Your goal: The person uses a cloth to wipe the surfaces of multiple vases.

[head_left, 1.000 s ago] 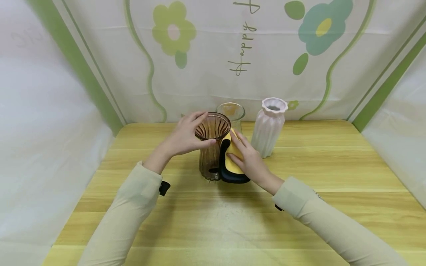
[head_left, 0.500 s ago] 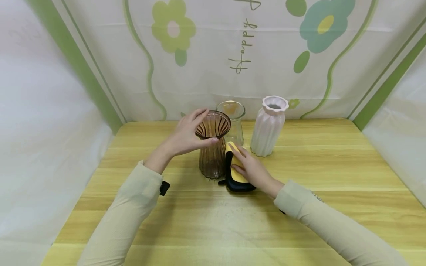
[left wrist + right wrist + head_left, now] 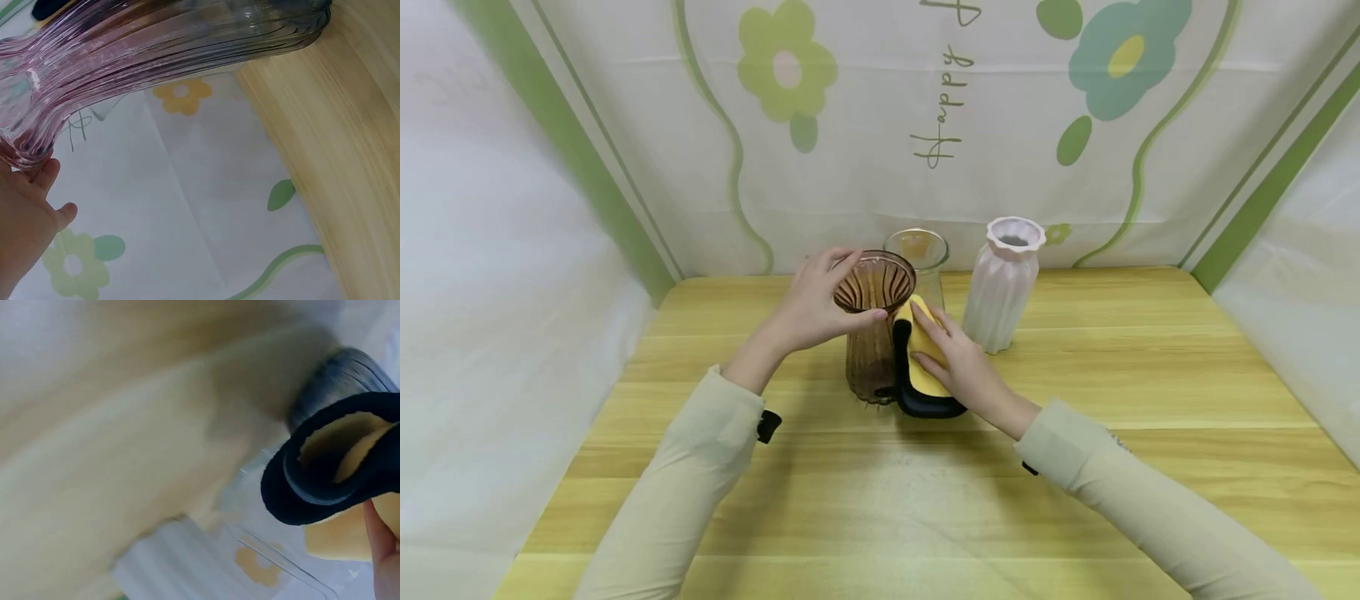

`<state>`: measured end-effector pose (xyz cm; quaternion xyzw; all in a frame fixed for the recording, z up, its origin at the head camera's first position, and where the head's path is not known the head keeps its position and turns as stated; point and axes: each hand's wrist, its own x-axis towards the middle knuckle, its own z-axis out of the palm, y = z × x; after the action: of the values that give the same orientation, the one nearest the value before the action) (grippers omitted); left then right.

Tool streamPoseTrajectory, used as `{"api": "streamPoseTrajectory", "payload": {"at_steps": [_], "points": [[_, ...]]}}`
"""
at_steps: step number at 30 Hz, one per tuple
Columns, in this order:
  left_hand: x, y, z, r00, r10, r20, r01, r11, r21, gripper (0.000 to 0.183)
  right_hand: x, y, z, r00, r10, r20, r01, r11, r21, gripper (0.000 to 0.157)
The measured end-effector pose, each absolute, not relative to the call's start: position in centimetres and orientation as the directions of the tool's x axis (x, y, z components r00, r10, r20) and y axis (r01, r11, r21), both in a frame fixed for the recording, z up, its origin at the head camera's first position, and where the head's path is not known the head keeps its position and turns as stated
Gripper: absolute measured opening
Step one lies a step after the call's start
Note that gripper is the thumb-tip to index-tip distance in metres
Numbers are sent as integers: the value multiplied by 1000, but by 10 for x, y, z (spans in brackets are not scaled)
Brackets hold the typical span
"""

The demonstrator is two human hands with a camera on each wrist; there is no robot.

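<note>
A ribbed, purple-brown glass vase (image 3: 865,354) stands upright on the table. My left hand (image 3: 816,304) holds it at the flared rim, thumb on the near side and fingers on the far side. The left wrist view has the vase (image 3: 175,53) lying across the top, with the left hand (image 3: 28,215) at its rim. In my right hand (image 3: 964,364) is a yellow cloth with a black border (image 3: 927,379), gripped against the vase's right side. The cloth (image 3: 337,534) curls over on itself in the right wrist view and partly covers the vase (image 3: 340,381).
Just behind the brown vase is a clear glass vase (image 3: 931,282). To the right stands a pinkish-white fluted vase (image 3: 1000,304) with a scalloped rim. A flower-printed curtain (image 3: 865,183) rises at the back edge of the wooden table (image 3: 1150,358).
The right hand slid the cloth down and away from the brown vase, then brought it back up against the side. The left hand keeps its hold on the rim.
</note>
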<state>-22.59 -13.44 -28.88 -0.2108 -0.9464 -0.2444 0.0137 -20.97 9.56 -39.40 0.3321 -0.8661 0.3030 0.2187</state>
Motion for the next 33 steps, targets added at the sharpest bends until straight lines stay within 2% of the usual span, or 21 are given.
{"api": "streamPoseTrajectory", "payload": {"at_steps": [6,15,24,28,33], "points": [[-226,-136,-286,-906,411,96,408,793,452,92,-212,89,-379,-690,-383,614,-696,586,-416,71],[-228,-137,-290,-899,430,87,416,772,480,90,-209,94,-395,-745,-472,471,-655,651,-384,70],[-226,-136,-290,-918,383,103,378,770,514,97,-207,104,-419,-781,-508,364,-622,689,-373,71],[-225,-135,-290,-923,370,107,372,782,499,96,-206,105,-423,-775,-506,379,-629,681,-376,72],[-224,-136,-288,-915,387,113,391,787,477,93,-206,102,-415,-737,-486,470,-665,644,-377,71]]}}
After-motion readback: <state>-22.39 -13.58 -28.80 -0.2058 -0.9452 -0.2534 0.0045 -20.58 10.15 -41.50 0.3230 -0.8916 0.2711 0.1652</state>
